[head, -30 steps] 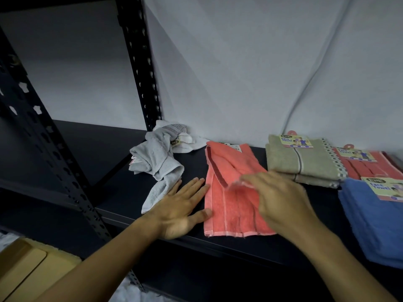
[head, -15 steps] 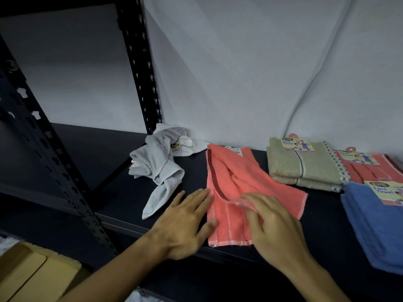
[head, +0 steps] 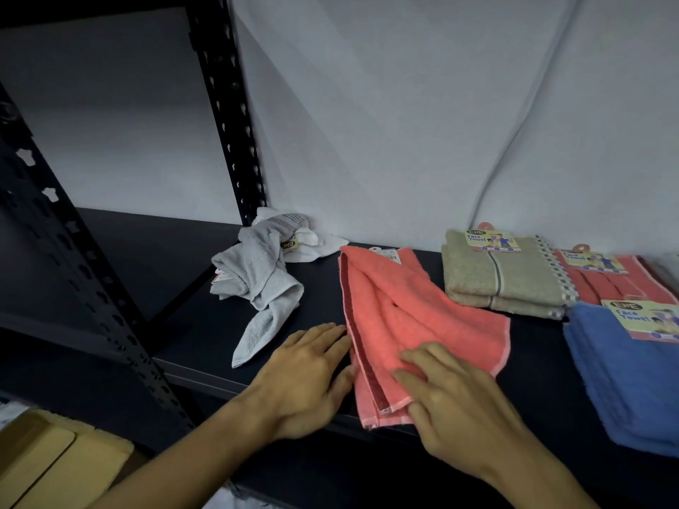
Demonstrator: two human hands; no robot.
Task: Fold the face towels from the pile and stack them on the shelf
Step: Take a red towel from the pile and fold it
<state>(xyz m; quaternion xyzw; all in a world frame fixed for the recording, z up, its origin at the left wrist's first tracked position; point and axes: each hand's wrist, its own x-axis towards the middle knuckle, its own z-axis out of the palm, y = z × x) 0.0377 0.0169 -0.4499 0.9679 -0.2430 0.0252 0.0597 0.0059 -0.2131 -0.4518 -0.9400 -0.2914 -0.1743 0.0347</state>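
Note:
A coral face towel (head: 404, 317) lies partly folded on the dark shelf (head: 183, 336), one layer slanting out to the right. My left hand (head: 308, 376) rests flat on the shelf against the towel's left edge, fingers together. My right hand (head: 444, 394) presses on the towel's near end, fingertips at its lower corner. A crumpled grey towel (head: 257, 284) and a white one (head: 308, 240) form the pile at the back left. Folded towels lie at the right: beige (head: 503, 277), coral (head: 617, 284) and blue (head: 624, 380), each with a paper label.
A black perforated upright (head: 227, 115) stands behind the pile and another slants at the front left (head: 73, 251). A white cloth backdrop (head: 404, 104) hangs behind the shelf. Tan cardboard (head: 47, 461) lies below at the lower left.
My right hand has drawn back from the towel's middle to its near end, dragging the top layer so it fans out to the right. My left hand slid slightly toward the towel's edge.

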